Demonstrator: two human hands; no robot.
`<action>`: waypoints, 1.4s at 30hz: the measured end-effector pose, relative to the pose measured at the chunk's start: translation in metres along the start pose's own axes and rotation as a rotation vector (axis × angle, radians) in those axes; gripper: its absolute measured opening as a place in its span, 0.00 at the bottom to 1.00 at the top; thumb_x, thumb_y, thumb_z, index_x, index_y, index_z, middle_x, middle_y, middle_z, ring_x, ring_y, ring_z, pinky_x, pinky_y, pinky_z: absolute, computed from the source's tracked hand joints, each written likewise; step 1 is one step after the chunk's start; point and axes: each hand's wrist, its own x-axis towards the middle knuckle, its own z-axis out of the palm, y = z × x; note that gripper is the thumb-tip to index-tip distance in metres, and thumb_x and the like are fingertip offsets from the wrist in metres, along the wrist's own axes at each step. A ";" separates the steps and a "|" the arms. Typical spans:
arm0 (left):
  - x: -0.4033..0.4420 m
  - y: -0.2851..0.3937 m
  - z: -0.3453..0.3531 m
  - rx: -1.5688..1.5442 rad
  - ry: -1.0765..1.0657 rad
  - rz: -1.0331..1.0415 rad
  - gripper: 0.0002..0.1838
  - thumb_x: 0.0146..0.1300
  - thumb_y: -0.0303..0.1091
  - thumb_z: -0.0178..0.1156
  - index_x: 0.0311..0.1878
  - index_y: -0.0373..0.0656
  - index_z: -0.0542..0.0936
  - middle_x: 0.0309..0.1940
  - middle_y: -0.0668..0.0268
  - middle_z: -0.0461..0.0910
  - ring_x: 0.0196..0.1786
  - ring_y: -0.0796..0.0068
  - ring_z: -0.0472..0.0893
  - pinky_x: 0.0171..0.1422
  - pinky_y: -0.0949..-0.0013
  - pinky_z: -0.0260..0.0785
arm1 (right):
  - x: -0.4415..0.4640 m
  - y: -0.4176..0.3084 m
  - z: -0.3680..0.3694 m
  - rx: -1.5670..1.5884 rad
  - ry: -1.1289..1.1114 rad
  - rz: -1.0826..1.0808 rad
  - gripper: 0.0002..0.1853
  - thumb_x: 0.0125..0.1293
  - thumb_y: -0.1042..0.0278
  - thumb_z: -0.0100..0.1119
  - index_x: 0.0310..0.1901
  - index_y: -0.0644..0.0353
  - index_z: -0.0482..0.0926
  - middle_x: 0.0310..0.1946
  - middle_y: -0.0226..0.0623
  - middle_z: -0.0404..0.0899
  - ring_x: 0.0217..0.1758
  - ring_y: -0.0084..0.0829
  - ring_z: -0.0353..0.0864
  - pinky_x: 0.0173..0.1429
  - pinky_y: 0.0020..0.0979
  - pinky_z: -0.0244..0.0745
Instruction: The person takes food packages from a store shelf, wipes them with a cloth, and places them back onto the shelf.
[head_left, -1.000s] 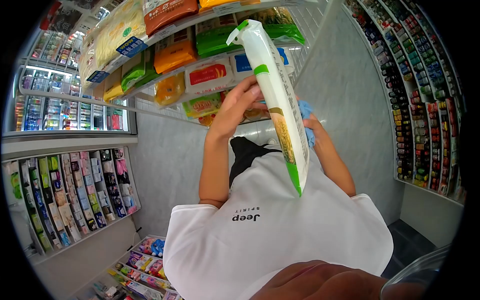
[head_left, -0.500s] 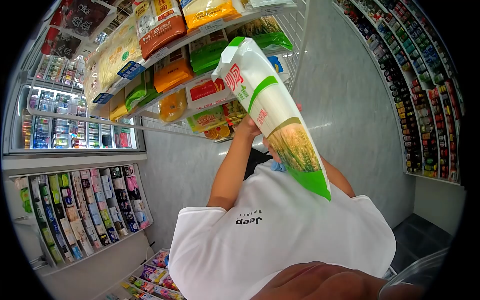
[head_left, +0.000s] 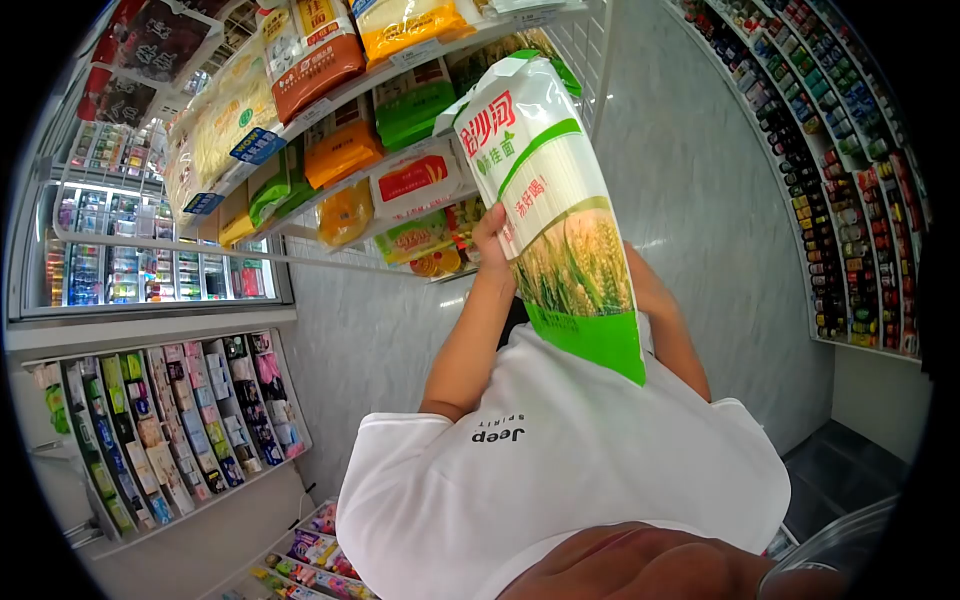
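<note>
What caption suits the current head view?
The left hand grips a white-and-green plastic packet before packed white shelves.

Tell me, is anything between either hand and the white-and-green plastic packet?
Nothing visible comes between the left hand and the packet; they touch at its edge. The packet hides the right hand, so I cannot tell there.

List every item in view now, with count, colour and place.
Noodle pack: one, white and green, upper middle
Display rack: one, white, upper left, holding many mixed-colour packs
Lit cabinet: one, mixed-colour goods, left
Goods rack: one, mixed-colour goods, lower left
Bright packs: several, bottom left
Long shelves: several, mixed-colour goods, right
Floor: grey, centre
Shirt: one, white, bottom
Left hand: one, gripping the pack's left edge
Right hand: hidden
</note>
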 end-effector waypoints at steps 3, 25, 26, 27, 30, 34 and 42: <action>0.001 0.013 0.011 -0.031 0.047 -0.021 0.35 0.62 0.44 0.59 0.66 0.29 0.67 0.59 0.44 0.77 0.57 0.50 0.81 0.65 0.51 0.74 | -0.014 0.007 -0.030 0.192 0.064 0.012 0.28 0.73 0.52 0.52 0.63 0.68 0.74 0.57 0.42 0.79 0.58 0.31 0.77 0.63 0.31 0.71; 0.097 0.079 0.076 0.227 0.330 -0.185 0.26 0.60 0.33 0.65 0.58 0.31 0.71 0.50 0.50 0.80 0.50 0.59 0.84 0.54 0.59 0.81 | 0.052 0.011 -0.081 0.802 -0.021 -0.013 0.26 0.65 0.57 0.55 0.55 0.72 0.72 0.37 0.49 0.84 0.28 0.38 0.86 0.16 0.30 0.75; 0.101 0.080 0.072 0.253 0.317 -0.169 0.25 0.59 0.33 0.65 0.57 0.32 0.72 0.50 0.51 0.80 0.51 0.60 0.83 0.56 0.59 0.80 | 0.063 0.012 -0.082 0.841 -0.066 -0.044 0.27 0.67 0.53 0.51 0.54 0.74 0.73 0.34 0.57 0.83 0.26 0.50 0.84 0.14 0.33 0.71; 0.104 0.082 0.068 0.251 0.306 -0.165 0.25 0.59 0.34 0.65 0.57 0.32 0.72 0.51 0.51 0.80 0.52 0.60 0.83 0.58 0.59 0.79 | 0.069 0.012 -0.086 0.901 -0.102 -0.046 0.27 0.68 0.53 0.50 0.54 0.74 0.73 0.35 0.58 0.83 0.26 0.50 0.84 0.14 0.33 0.72; 0.106 0.088 0.064 0.274 0.256 -0.169 0.27 0.61 0.38 0.64 0.59 0.32 0.71 0.54 0.52 0.79 0.56 0.62 0.80 0.63 0.61 0.74 | 0.085 0.009 -0.092 1.040 -0.212 -0.070 0.27 0.69 0.53 0.48 0.55 0.73 0.73 0.43 0.59 0.83 0.31 0.53 0.84 0.16 0.35 0.74; 0.106 0.088 0.060 0.158 0.174 -0.141 0.28 0.64 0.40 0.60 0.62 0.32 0.69 0.56 0.52 0.78 0.57 0.61 0.80 0.64 0.59 0.73 | 0.098 -0.001 -0.092 1.056 -0.169 -0.093 0.26 0.70 0.54 0.47 0.56 0.72 0.73 0.43 0.58 0.82 0.33 0.53 0.84 0.19 0.35 0.75; 0.048 0.077 0.050 0.153 -0.009 -0.292 0.33 0.68 0.46 0.58 0.70 0.37 0.63 0.61 0.50 0.74 0.63 0.54 0.77 0.67 0.48 0.71 | 0.130 -0.004 -0.090 0.943 -0.050 -0.059 0.20 0.69 0.57 0.53 0.51 0.66 0.76 0.40 0.49 0.83 0.34 0.48 0.84 0.21 0.30 0.74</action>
